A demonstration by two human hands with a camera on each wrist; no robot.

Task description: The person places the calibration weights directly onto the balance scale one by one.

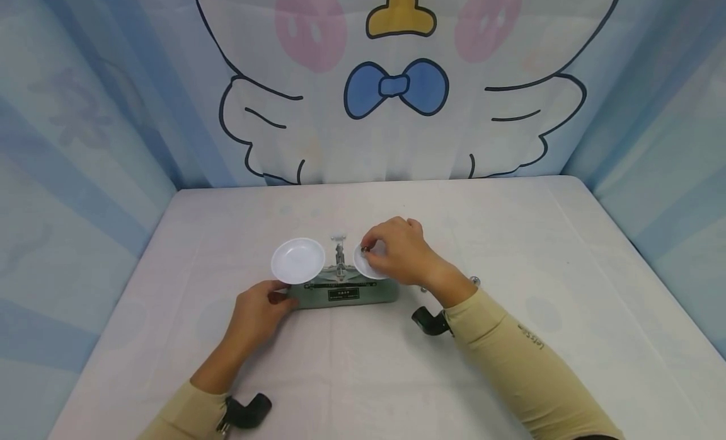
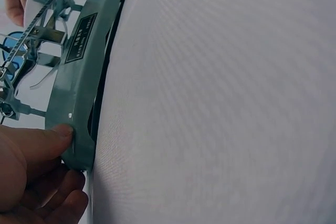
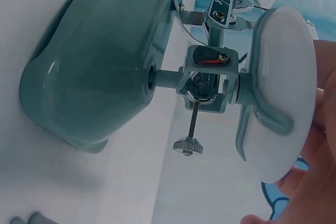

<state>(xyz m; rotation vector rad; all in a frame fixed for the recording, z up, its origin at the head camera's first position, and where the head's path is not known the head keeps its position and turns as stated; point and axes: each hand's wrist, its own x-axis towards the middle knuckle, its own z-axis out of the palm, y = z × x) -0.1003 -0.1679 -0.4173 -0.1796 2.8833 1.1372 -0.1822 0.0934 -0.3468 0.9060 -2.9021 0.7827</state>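
A balance scale with a green base (image 1: 363,293) stands mid-table and carries two white pans. The left pan (image 1: 297,260) lies bare. My left hand (image 1: 280,298) grips the base's left end; in the left wrist view its thumb (image 2: 52,136) presses the base (image 2: 79,87) near the corner, with the fingers curled below. My right hand (image 1: 367,251) hovers over the right pan (image 1: 363,268) and pinches a small dark object (image 1: 365,248) at its fingertips. The right wrist view shows that pan (image 3: 281,93) from underneath, with fingers (image 3: 320,156) beside its rim.
A white cloth covers the table (image 1: 510,225). A small metal piece (image 1: 474,280) lies just right of the scale, near my right wrist. Curtain walls with a cartoon drawing (image 1: 397,87) close in the back and both sides.
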